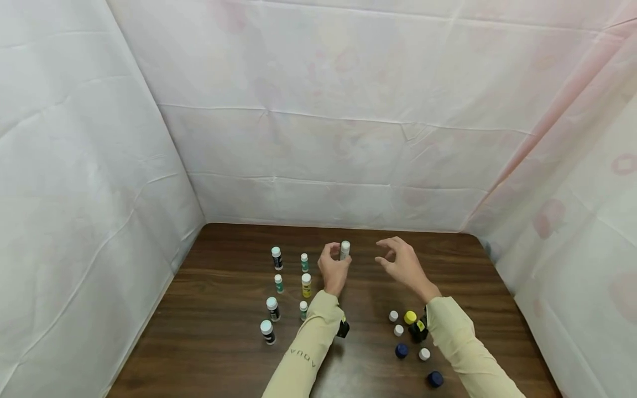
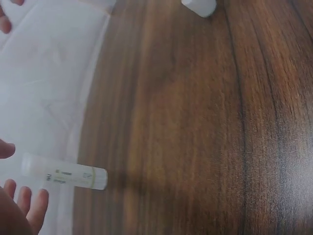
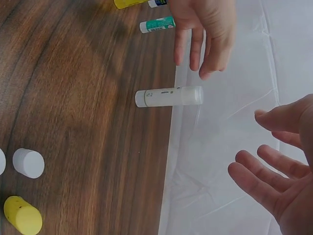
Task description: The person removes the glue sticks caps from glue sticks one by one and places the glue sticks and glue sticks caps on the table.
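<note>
A white capped tube, like a glue stick (image 1: 345, 250), stands upright on the table; its printed label also shows in both wrist views. My left hand (image 1: 334, 269) is right beside this tube, fingers and thumb spread. In the right wrist view a small gap separates the left fingertips from the tube (image 3: 168, 96). Farther right, my right hand (image 1: 404, 266) hovers over the table with loosely bent fingers, holding nothing. In the right wrist view the right palm (image 3: 288, 171) faces the tube from a distance.
To the left stand several white-capped tubes with black labels (image 1: 272, 309), green labels (image 1: 304, 262) and a yellow one (image 1: 306, 286). Near the right forearm lie loose caps: several white (image 1: 393, 315), one yellow (image 1: 410, 317) and two dark blue (image 1: 401, 350). Cloth (image 1: 323, 143) walls the table.
</note>
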Tool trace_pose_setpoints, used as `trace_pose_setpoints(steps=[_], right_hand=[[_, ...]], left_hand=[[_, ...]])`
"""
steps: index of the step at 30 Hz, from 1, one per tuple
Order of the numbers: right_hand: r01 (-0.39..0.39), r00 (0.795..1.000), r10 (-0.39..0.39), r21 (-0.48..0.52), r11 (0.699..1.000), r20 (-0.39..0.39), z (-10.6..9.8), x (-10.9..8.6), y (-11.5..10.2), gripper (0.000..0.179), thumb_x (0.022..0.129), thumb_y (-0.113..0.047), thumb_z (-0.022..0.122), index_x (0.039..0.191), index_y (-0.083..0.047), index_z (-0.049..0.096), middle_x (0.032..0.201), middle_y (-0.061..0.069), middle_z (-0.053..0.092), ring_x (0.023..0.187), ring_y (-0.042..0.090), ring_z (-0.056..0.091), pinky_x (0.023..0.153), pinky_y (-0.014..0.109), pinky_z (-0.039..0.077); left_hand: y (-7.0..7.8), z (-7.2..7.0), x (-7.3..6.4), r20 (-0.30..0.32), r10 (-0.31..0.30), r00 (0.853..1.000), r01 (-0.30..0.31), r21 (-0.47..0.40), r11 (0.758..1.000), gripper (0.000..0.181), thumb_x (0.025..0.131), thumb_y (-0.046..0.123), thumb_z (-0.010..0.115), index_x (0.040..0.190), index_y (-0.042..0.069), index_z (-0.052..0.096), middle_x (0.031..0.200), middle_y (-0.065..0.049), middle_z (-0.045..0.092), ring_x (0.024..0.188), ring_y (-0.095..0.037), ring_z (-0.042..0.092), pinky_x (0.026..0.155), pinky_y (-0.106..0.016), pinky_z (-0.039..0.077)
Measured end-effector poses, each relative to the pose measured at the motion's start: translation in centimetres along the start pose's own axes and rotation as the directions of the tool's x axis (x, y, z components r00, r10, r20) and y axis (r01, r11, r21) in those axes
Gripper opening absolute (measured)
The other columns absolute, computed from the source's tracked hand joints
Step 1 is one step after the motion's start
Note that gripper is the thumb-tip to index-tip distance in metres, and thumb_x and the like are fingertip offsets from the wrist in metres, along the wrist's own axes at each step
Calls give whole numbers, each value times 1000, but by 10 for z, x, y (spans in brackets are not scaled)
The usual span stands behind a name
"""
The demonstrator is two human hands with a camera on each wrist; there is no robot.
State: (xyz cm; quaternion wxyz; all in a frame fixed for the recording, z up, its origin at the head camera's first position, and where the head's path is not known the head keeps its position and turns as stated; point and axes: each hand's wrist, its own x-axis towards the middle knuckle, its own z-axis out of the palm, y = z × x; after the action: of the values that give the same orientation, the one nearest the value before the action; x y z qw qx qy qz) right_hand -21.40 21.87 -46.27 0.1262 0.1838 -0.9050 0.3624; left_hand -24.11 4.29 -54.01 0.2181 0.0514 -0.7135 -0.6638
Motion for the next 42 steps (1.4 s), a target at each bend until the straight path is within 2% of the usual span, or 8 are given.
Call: trace_pose_setpoints(steps=[5,10,13,18,27,35,37,42], right_hand=[[0,1000,0,-6,1000,19,7,9,2,36,80,-8,75,114,-5,64,106,9,60,73,16,60,66,36,53],[-9,999,9,-2,1000,31,14,17,0,36,81,-9,74,115,-7,64,107,8,59,73,14,59,66,34,52],[-18,999,18,-8,1000,49,18,20,-3,36,82,-10,74,116,-8,63,108,7,59,74,14,58,67,34,52],[-33,997,33,2,999,68,24,26,-7,35,84,-12,72,117,-9,63,112,11,59,77,16,58,67,35,51],[-66,994,66,-2,998,82,35,36,-4,35,83,-9,72,117,-9,63,115,11,58,79,17,58,68,36,51],[-80,991,82,-22,997,110,44,39,-2,35,84,-8,71,118,-9,62,116,14,58,75,17,57,65,35,50],[-84,990,86,-25,996,114,46,40,-2,36,84,-7,71,118,-9,62,116,14,57,76,19,58,65,35,50],[-84,987,84,-8,996,138,57,42,-5,35,85,-8,69,119,-9,61,114,14,57,79,20,59,65,34,51]], left_hand=[[-10,6,5,-20,4,1000,-5,-22,1000,37,70,-9,71,105,-5,62,103,-23,62,98,-38,56,72,-42,49],[-20,8,9,-19,12,1000,-13,-15,1000,37,69,-10,72,105,-5,62,102,-22,62,97,-37,56,80,-51,47],[-27,6,10,-17,6,1000,-6,1,1000,39,68,-11,73,105,-6,61,102,-21,62,96,-37,56,84,-51,46],[-36,3,13,-12,-20,1000,20,21,1000,40,67,-10,73,105,-4,62,102,-19,63,93,-35,57,83,-48,47],[-34,2,19,58,-50,997,47,51,998,42,68,-9,74,108,-4,61,103,-17,63,96,-34,58,84,-48,47],[-24,15,19,54,-141,989,139,42,989,42,66,-14,69,106,-2,62,99,-15,63,89,-30,58,76,-43,50],[-25,18,19,52,-151,987,147,64,987,41,66,-14,68,104,-1,63,96,-15,64,88,-29,58,75,-42,50],[-31,14,18,49,-193,980,186,116,976,33,67,-12,70,97,1,63,88,-13,62,90,-31,55,77,-45,48]])
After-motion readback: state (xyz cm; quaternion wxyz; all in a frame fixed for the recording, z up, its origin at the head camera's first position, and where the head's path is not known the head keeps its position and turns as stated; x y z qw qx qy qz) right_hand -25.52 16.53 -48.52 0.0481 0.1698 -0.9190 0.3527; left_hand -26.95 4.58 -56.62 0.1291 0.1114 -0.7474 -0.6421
